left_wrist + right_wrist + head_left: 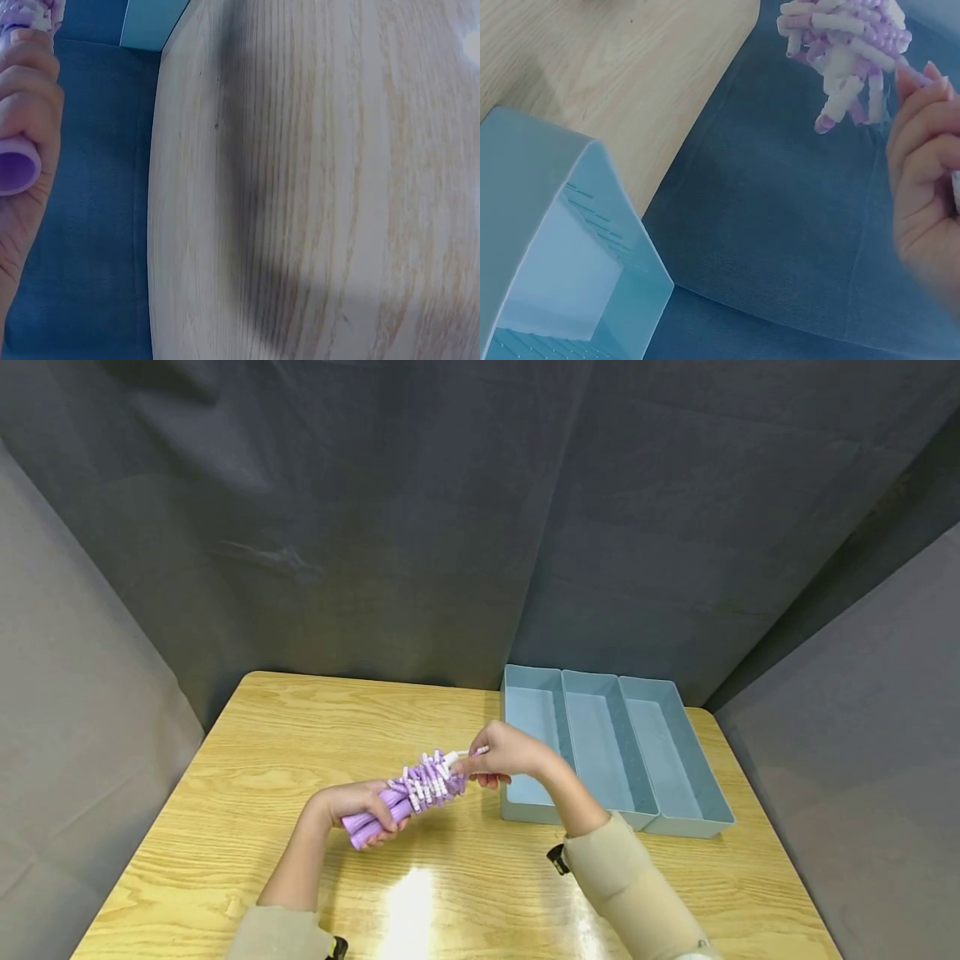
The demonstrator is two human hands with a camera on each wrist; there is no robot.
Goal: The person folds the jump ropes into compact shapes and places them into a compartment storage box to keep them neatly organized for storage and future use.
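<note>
— What is the left hand (367, 806) doing?

— Its grip is wrapped round the purple handles (375, 820) of a bundled skipping rope (420, 787), just below the middle of the head view. The left wrist view shows the same: fingers (26, 90) curled over a rounded purple handle end at the left edge of the frame.

— And the right hand (506, 756)?

— It sits just right of the bundle's upper end. Thumb and fingertips are closed together in a pinch on one white-and-purple bead segment (471, 752) at the top of the rope. In the right wrist view the beaded coils hang in the upper right, with the fingers (922, 112) against them.

— Where is the rope itself?

— Held in the air between both hands, slanting from lower left to upper right, above the wooden bench (247, 752). It looks clear of the surface, though the head view does not settle that.

— Anything else about?

— A pale blue tray (678, 752) with three long compartments stands on the bench at centre right, its near left corner just beside the right wrist. Grey-blue cloth hangs behind and to both sides. Beige sleeves cover both forearms.
</note>
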